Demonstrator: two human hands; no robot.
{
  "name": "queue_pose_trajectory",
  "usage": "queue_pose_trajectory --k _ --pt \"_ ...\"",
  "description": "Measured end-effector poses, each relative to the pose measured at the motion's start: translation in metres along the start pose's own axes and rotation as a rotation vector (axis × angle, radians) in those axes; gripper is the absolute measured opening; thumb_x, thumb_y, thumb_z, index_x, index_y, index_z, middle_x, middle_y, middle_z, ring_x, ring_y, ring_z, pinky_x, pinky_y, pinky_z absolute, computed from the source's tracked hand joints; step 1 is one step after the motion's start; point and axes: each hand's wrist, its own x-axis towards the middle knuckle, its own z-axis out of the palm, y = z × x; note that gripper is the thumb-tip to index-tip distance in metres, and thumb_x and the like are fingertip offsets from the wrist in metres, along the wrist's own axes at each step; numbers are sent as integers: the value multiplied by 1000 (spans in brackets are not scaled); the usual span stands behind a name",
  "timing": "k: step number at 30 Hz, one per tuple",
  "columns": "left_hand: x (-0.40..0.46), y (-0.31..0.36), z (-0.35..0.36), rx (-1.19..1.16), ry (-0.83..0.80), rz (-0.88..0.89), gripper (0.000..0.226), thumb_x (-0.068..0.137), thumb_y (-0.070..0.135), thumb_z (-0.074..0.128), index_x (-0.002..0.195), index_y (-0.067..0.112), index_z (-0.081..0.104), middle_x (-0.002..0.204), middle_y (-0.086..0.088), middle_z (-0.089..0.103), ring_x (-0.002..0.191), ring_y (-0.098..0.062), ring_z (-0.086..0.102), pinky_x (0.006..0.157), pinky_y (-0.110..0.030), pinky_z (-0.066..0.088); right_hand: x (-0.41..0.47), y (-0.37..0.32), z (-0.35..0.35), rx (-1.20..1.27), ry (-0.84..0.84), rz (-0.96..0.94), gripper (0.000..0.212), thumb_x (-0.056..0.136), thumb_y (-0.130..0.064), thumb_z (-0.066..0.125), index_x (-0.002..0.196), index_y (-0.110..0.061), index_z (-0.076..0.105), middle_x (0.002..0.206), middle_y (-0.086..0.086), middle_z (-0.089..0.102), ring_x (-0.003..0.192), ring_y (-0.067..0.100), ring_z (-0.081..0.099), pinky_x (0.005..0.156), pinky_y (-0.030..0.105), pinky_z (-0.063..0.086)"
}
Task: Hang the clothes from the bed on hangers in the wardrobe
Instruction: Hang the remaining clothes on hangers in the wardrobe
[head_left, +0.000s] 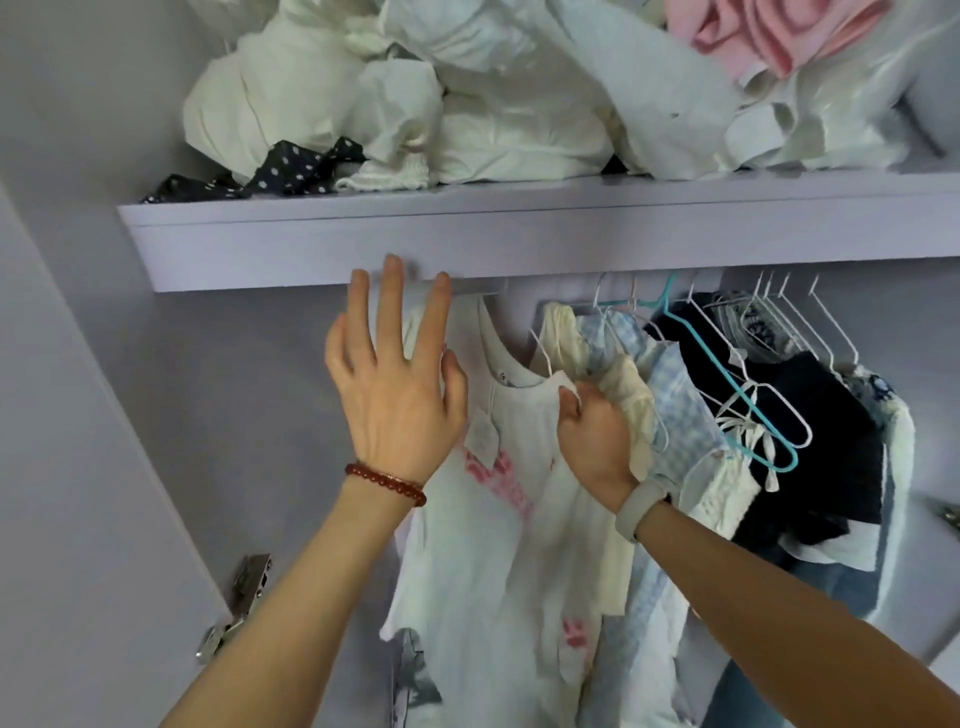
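Wardrobe shelf (519, 234) is piled with crumpled clothes. Below it, a white top with pink print (498, 519) hangs at the left of the row, its shoulder pinched by the right hand (597, 436), seemingly over a hanger. Left hand (395, 384) is held spread, gripping nothing.

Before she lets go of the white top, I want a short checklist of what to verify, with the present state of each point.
1. White top hangs below the shelf: ok, it hangs at the left end of the row.
2. Its hanger hook is on the rail: cannot tell, the shelf edge hides it.
3. Right hand holds the top's shoulder: ok, fingers pinch the fabric.
4. Left hand is free: ok, fingers spread, holding nothing.
5. Both shoulders sit evenly on the hanger: cannot tell, the hands cover them.
6. Paper tag hangs loose at the front: ok.
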Motion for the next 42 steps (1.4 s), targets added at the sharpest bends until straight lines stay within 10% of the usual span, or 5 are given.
queue_pose_trajectory --k 12,21,29,38,42 --pt "13 -15 15 71 -185 12 82 77 18 60 146 21 17 153 -15 14 139 -36 3 107 -64 9 12 -3 47 -22 -131 179 30 97 -15 35 120 1 46 101 26 62 94 42 57 65 34 38" --pt "-12 -9 16 -132 -156 -57 68 79 14 50 143 20 28 151 -15 19 140 -33 7 110 -56 10 -8 1 33 -51 -82 48 38 95 -20 40 131 -10 46 112 17 58 96 37 57 76 38 47" --pt "-112 45 44 -386 -443 -94 54 82 23 41 136 17 38 145 -14 35 135 -30 21 106 -54 20 -90 64 -32 -297 74 -193 43 88 -18 38 127 -5 48 126 18 53 118 29 42 100 40 35" --pt "-241 220 4 -624 -1178 264 62 78 17 65 137 17 42 148 -12 31 137 -34 25 104 -63 23 -287 163 -185 -669 -32 486 50 88 -27 28 127 -7 51 130 17 53 121 39 47 101 54 30" --pt "-279 314 -49 -738 -1246 573 53 80 17 62 131 10 49 141 -17 41 131 -38 36 102 -63 29 -402 181 -265 -717 41 808 51 86 -27 28 127 -8 52 129 15 54 123 36 47 102 53 32"
